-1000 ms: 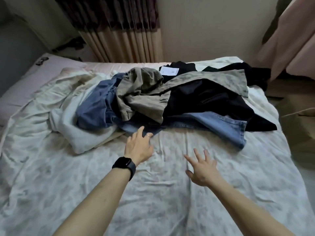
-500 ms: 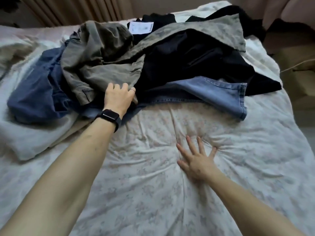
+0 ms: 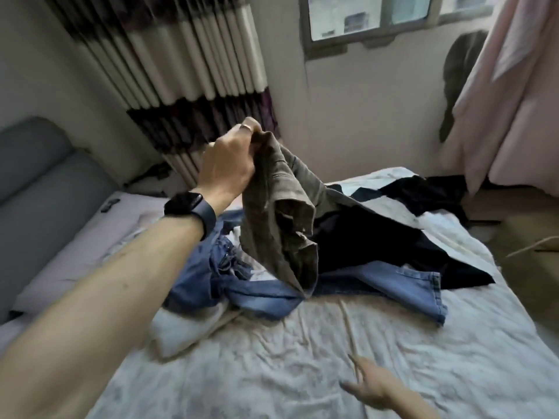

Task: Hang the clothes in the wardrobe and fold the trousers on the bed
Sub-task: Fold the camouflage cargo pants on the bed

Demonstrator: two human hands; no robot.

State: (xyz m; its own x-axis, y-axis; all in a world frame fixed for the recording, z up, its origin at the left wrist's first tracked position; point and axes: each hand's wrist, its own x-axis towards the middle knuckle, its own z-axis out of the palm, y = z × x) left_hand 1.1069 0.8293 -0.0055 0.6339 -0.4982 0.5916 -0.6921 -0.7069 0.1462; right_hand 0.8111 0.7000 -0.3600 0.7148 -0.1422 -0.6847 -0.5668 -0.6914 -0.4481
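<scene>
Olive-grey cotton trousers (image 3: 281,225) hung from the left hand (image 3: 230,164) at the middle of the frame, the fingers bunched tight around the top of the fabric and lifting it clear of the heap. Their lower end drooped down to touch the pile, while another part of the same cloth trailed toward the right across the black garment (image 3: 378,246). A dark smartwatch (image 3: 189,207) sat on the left wrist, and a ring showed on one raised finger.

Beneath the lifted trousers lay blue denim jeans (image 3: 393,282), one leg stretched toward the right with its hem near the middle right of the frame, more denim crumpled at the centre left. The black garment spread behind them toward the upper right of the bed.

At the bottom right, the right hand (image 3: 378,388) hovered low over the pale floral bedsheet (image 3: 272,373), fingers spread apart and holding nothing; motion blur hid whether it touched the sheet.

A striped cream-and-dark curtain (image 3: 181,71) filled the upper left, a pink curtain (image 3: 514,101) the upper right, with a window (image 3: 378,13) between them.
</scene>
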